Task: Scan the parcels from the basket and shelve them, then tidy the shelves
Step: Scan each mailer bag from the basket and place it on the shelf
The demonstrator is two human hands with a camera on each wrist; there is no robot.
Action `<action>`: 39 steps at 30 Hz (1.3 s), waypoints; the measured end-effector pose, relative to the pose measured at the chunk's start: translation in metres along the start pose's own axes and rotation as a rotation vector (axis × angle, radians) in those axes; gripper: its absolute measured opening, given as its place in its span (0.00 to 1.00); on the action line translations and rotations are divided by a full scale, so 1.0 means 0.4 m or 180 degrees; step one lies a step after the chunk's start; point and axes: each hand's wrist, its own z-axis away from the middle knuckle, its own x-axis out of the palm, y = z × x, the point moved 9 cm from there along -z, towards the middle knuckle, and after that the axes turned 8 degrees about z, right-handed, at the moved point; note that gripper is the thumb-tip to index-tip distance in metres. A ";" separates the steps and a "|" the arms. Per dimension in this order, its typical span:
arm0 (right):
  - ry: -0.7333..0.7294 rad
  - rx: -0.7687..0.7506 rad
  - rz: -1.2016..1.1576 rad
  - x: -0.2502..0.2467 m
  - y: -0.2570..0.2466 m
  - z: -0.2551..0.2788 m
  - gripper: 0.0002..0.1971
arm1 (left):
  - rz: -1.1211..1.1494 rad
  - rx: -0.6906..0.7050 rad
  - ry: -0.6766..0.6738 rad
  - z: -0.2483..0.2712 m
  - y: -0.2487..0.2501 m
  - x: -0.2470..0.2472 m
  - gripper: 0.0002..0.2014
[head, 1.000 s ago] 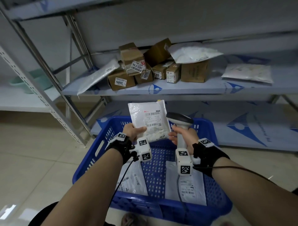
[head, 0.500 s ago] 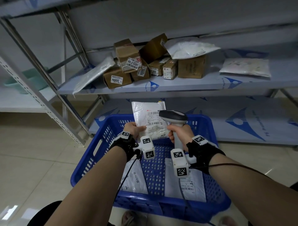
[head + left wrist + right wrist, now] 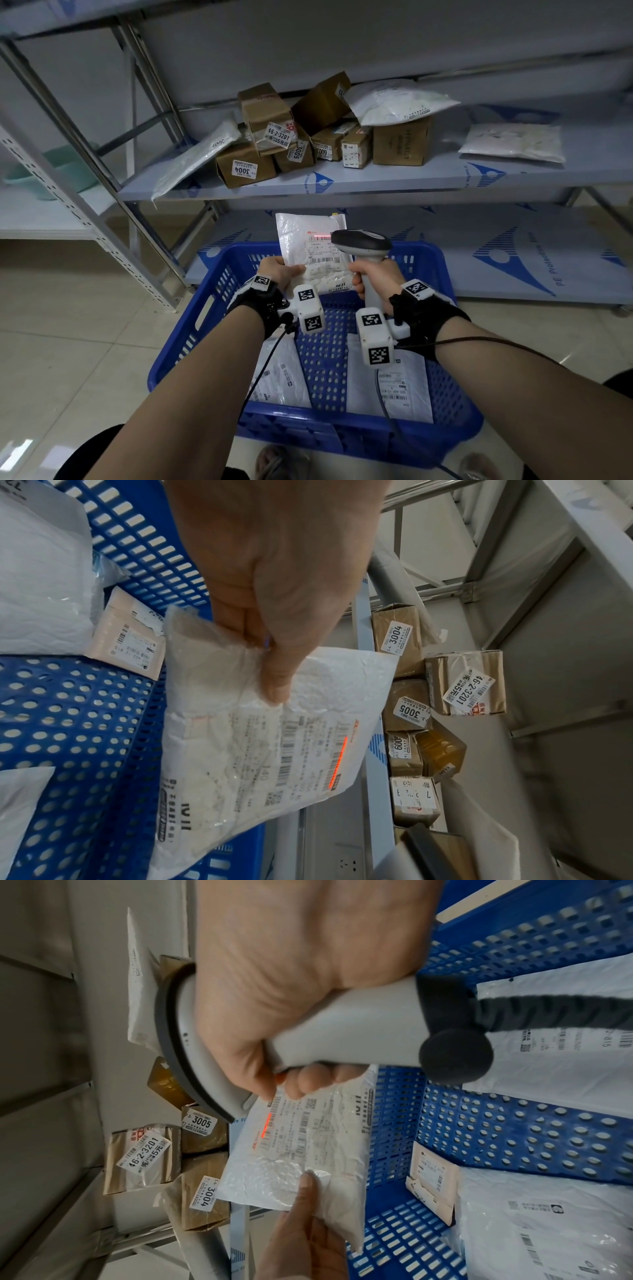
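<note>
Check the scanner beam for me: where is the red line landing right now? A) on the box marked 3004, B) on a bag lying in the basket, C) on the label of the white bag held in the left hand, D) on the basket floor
C: the red line lies across the barcode label of the white bag that the left hand holds up, with the scanner in the right hand aimed at it.

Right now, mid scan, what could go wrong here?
The left hand pinches only a corner of the white mailer, so it could sag and the red scan line miss its barcode. The scanner cable trails into the basket and might snag.
</note>
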 end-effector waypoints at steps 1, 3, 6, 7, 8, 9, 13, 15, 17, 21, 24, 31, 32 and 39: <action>-0.0007 0.0002 0.0020 0.001 -0.002 0.003 0.08 | -0.0021 0.0012 0.0006 0.001 0.002 -0.001 0.11; -0.0032 0.0007 0.0032 0.004 -0.005 0.008 0.09 | -0.0058 0.0029 0.0019 0.004 0.007 -0.003 0.11; -0.0063 0.0022 0.0057 0.006 -0.007 0.015 0.09 | -0.0050 0.0023 0.0020 0.005 0.009 -0.004 0.10; -0.0069 0.0032 0.0041 0.006 -0.007 0.017 0.09 | -0.0041 0.0019 0.0019 0.004 0.009 -0.004 0.10; -0.0074 0.0045 0.0013 0.007 -0.007 0.018 0.09 | -0.0033 0.0016 0.0019 0.005 0.009 -0.005 0.10; -0.0078 0.0058 -0.0016 0.007 -0.008 0.020 0.09 | -0.0033 0.0012 0.0020 0.005 0.010 -0.006 0.10; -0.0086 0.0068 -0.0051 0.005 -0.011 0.023 0.08 | -0.0024 0.0031 0.0041 0.002 0.009 -0.010 0.11; -0.0090 0.0077 -0.0064 0.004 -0.012 0.024 0.07 | -0.0019 0.0039 0.0046 0.001 0.009 -0.011 0.10; -0.0073 0.0080 -0.0076 0.003 -0.011 0.023 0.07 | -0.0019 0.0063 0.0049 0.000 0.011 -0.010 0.09; -0.0120 0.0096 0.0003 0.008 -0.006 0.027 0.07 | -0.0007 0.0132 0.0089 -0.001 0.025 -0.009 0.09; -0.0211 0.0148 0.0089 0.017 0.004 0.035 0.08 | -0.0032 0.0218 0.0133 -0.007 0.039 -0.011 0.13; -0.0253 0.0221 0.0137 0.027 0.015 0.036 0.08 | -0.0016 0.0231 0.0181 -0.017 0.047 -0.016 0.17; -0.0259 0.0227 0.0133 0.027 0.016 0.036 0.08 | -0.0027 0.0218 0.0174 -0.019 0.046 -0.016 0.17; -0.0254 0.0250 0.0150 0.022 0.016 0.035 0.06 | -0.0124 0.0220 0.0180 -0.023 0.043 -0.020 0.17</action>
